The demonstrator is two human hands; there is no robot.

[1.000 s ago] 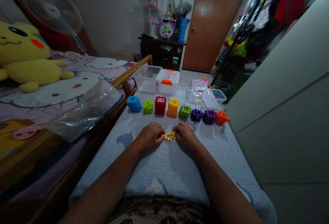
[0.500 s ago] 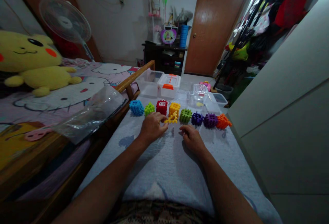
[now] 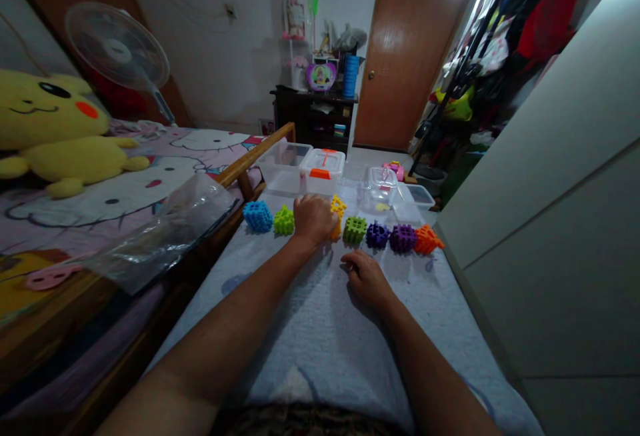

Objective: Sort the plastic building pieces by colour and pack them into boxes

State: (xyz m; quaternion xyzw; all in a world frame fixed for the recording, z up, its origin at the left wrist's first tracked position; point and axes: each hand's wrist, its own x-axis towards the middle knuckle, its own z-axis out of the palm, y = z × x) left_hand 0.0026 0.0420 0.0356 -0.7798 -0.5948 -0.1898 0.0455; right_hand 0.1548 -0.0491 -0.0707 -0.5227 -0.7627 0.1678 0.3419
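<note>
While the left hand (image 3: 315, 220), its hold hidden, sits just left of the yellow block stack (image 3: 337, 228), the right hand (image 3: 369, 281) lies farther, fingers loosely parted.

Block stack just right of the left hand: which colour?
The block stack is yellow; the head view shows it best.

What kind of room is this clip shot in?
Probably a bedroom in a home: at left, a bed with a patterned sheet and a big yellow plush toy on it; at right, clothes hanging from a rack. The worktop's cloth cover also looks homely.
</note>
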